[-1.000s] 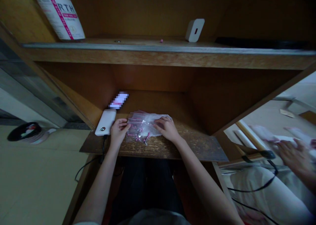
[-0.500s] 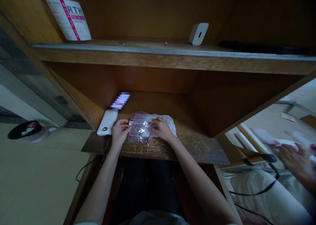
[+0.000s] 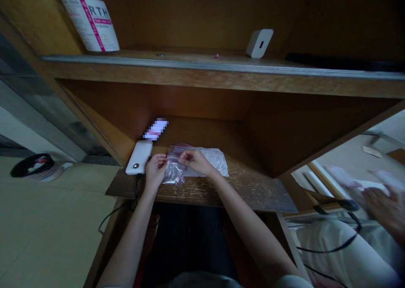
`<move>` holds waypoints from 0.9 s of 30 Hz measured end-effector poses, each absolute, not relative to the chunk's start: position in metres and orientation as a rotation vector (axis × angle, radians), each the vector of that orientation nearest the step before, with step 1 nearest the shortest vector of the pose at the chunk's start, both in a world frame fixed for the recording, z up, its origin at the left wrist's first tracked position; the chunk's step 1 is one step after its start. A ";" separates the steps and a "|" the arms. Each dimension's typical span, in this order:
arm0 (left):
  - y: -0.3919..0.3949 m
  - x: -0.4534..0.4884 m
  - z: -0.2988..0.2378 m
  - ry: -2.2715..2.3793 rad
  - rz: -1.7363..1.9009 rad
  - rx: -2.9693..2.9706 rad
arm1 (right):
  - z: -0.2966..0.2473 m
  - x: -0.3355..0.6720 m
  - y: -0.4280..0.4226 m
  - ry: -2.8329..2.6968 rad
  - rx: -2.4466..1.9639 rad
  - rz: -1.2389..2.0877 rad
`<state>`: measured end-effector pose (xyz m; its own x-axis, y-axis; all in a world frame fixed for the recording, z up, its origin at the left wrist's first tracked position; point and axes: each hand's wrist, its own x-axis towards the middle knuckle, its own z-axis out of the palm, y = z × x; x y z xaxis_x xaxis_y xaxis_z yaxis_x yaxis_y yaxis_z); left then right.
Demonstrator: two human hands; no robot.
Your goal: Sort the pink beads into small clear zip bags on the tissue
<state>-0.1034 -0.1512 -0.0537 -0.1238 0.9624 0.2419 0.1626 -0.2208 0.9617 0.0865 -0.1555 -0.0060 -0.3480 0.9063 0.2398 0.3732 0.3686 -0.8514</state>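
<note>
A small clear zip bag (image 3: 174, 172) with pink beads in its lower part hangs between my hands over the front of the wooden shelf. My left hand (image 3: 155, 170) pinches its left edge, fingers closed. At its upper right, my right hand (image 3: 194, 160) has thumb and fingertips closed on the bag. Behind it lie more clear bags with reddish zip strips (image 3: 182, 146). A crumpled white plastic sheet (image 3: 217, 159) lies under and to the right of my right hand.
Left of my hands, a white power bank (image 3: 139, 157) with a black cable lies by a lit, blurred-out phone (image 3: 155, 129). On the upper shelf stand a labelled bottle (image 3: 91, 22), a pink bead (image 3: 217, 56) and a white charger (image 3: 260, 43). At right, another person's hand (image 3: 384, 201) shows.
My right hand has moved slightly left, toward my left hand. The bag has narrowed and turned, its beads now bunched near the lower right. The view has shifted slightly.
</note>
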 end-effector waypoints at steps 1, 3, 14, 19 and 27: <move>-0.151 -0.103 -0.053 1.315 1.433 1.418 | -0.007 0.082 -0.151 -1.918 -1.149 0.832; -0.152 -0.103 -0.051 1.331 1.457 1.391 | -0.008 0.076 -0.143 -2.003 -1.229 0.606; -0.152 -0.102 -0.055 1.376 1.415 1.474 | -0.013 0.068 -0.130 -2.191 -1.297 0.403; -0.152 -0.102 -0.055 1.401 1.405 1.525 | -0.011 0.066 -0.132 -2.190 -1.284 0.404; -0.156 -0.099 -0.050 1.449 1.357 1.566 | -0.013 0.069 -0.134 -2.193 -1.302 0.379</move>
<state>-0.0985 -0.1563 -0.0500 -0.1202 0.9540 0.2746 0.3367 -0.2210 0.9153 0.0691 -0.1341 -0.0131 -0.3749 0.8711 0.3172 0.7143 0.4895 -0.5001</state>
